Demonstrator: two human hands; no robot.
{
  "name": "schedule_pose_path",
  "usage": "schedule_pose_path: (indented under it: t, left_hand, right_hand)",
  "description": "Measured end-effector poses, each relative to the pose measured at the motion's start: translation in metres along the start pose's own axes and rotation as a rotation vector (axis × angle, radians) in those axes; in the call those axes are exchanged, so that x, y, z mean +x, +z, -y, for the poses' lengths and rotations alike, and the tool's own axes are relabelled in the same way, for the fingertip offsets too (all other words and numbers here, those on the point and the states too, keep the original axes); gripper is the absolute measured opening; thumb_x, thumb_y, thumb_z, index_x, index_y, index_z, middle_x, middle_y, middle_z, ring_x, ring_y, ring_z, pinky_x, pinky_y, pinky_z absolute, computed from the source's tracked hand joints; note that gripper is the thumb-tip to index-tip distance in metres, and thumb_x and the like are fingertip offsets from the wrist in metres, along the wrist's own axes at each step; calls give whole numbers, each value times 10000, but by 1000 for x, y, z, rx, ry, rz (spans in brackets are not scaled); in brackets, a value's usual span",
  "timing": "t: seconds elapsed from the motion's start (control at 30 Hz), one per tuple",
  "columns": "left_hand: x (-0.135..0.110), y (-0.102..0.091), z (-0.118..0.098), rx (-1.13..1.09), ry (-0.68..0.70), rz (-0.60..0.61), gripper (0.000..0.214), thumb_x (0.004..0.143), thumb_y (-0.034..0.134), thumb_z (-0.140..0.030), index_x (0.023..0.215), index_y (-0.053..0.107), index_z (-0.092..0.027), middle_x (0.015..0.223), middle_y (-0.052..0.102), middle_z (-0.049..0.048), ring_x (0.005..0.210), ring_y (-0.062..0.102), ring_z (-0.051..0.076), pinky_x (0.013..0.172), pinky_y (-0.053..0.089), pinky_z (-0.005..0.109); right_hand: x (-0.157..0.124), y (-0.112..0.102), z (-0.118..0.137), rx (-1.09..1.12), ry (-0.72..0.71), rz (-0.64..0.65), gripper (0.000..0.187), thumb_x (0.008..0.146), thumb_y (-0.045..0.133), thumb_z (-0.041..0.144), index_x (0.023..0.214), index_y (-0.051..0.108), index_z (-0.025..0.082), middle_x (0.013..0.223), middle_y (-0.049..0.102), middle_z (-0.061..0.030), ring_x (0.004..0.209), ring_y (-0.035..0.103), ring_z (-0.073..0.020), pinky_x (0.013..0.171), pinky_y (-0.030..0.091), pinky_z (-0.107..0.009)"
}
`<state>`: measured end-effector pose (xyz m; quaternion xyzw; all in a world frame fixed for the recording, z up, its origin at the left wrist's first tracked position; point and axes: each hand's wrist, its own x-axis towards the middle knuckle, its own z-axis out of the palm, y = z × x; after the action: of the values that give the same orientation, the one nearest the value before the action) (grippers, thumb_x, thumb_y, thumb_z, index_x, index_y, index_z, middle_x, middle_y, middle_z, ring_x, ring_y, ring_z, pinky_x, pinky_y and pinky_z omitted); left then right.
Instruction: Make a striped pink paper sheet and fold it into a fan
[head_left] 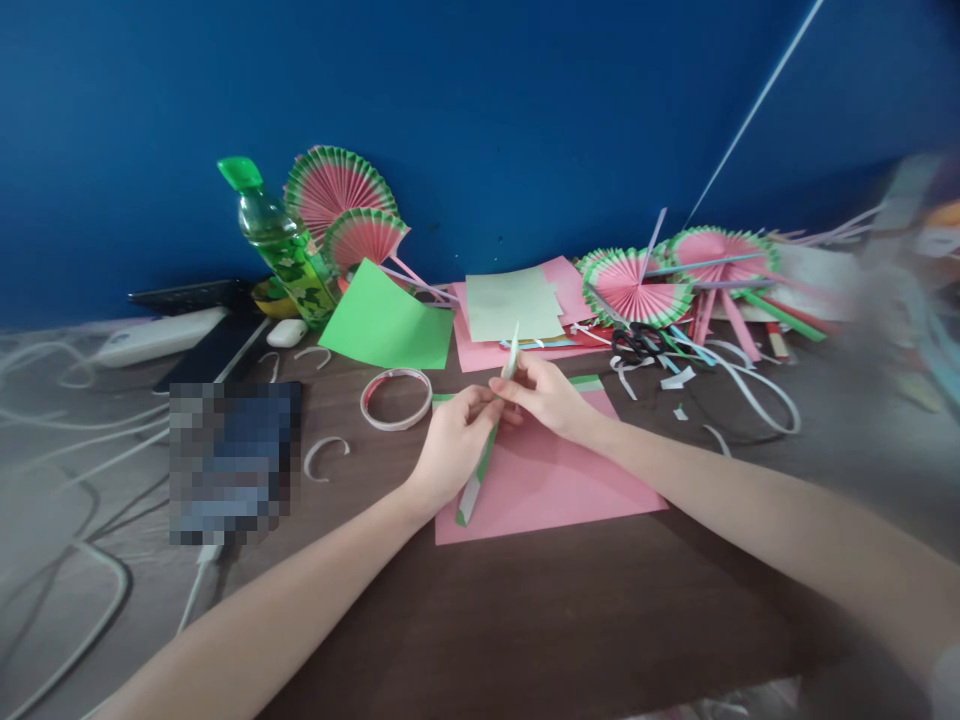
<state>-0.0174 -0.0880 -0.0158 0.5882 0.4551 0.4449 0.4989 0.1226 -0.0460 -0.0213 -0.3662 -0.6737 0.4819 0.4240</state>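
A narrow green-and-white paper strip [474, 488] stands tilted between my hands, over a pink paper sheet [555, 480] with green-and-white edging at its far side. My left hand [459, 440] is closed around the middle of the strip. Higher up, the fingers and thumb of my right hand [546, 396] pinch the strip near its upper end. The upper tip pokes out above my fingers, while the lower end reaches down over the pink sheet. My hands cover the middle of the strip; whether it is folded in layers I cannot tell.
Left of my hands lies a tape roll [396, 400]. Behind are a green sheet [390, 322], a pale sheet [513, 305], a bottle [289, 250], and pleated paper fans [341, 195]. Scissors [637, 342] and paper scraps lie right. A blurred-out device [236, 465] and cables lie left.
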Motion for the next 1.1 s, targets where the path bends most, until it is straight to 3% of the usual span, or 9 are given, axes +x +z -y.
schedule_pose_path:
  t: [0.1,0.2,0.27,0.37,0.63,1.1]
  left_hand:
    - [1,0,-1,-27,-26,-96,149,806,497,-254,824,588,-138,772,705,64,723,650,154,712,485,279]
    - [2,0,1,-91,-49,-164,173,799,512,-270,855,596,-131,780,705,66,704,648,153,702,489,287]
    - [2,-1,2,-118,-36,-173,172,789,528,-270,849,607,-129,772,702,59,694,645,147,729,488,290]
    - [2,-2,4,-61,14,-184,167,785,530,-248,852,633,-136,779,698,41,708,637,140,744,483,276]
    - [-2,-3,2,209,99,-191,218,805,493,-229,931,660,-169,819,695,27,725,619,142,699,475,246]
    - [-6,-3,5,256,115,-172,221,812,488,-249,922,666,-177,816,696,31,739,630,161,717,464,258]
  right_hand:
    - [1,0,-3,25,-46,-181,285,787,554,434,729,390,209,598,445,64,504,471,-78,525,399,-244]
    - [-2,1,-3,-133,-209,-359,141,838,507,324,806,425,214,725,482,24,622,500,-93,608,426,-254]
    - [-5,2,-3,-310,-366,-325,31,842,491,237,861,487,212,853,519,-24,796,529,-130,688,441,-274]
    - [-9,4,-1,-489,-519,-203,112,850,454,176,887,553,214,944,562,-55,959,527,-171,795,443,-319]
    - [-12,4,-2,-486,-477,-151,100,843,488,204,800,578,213,862,654,-39,863,600,-186,783,468,-353]
    - [-14,4,2,-441,-517,-140,121,826,505,200,776,615,212,882,667,-63,860,619,-190,777,495,-373]
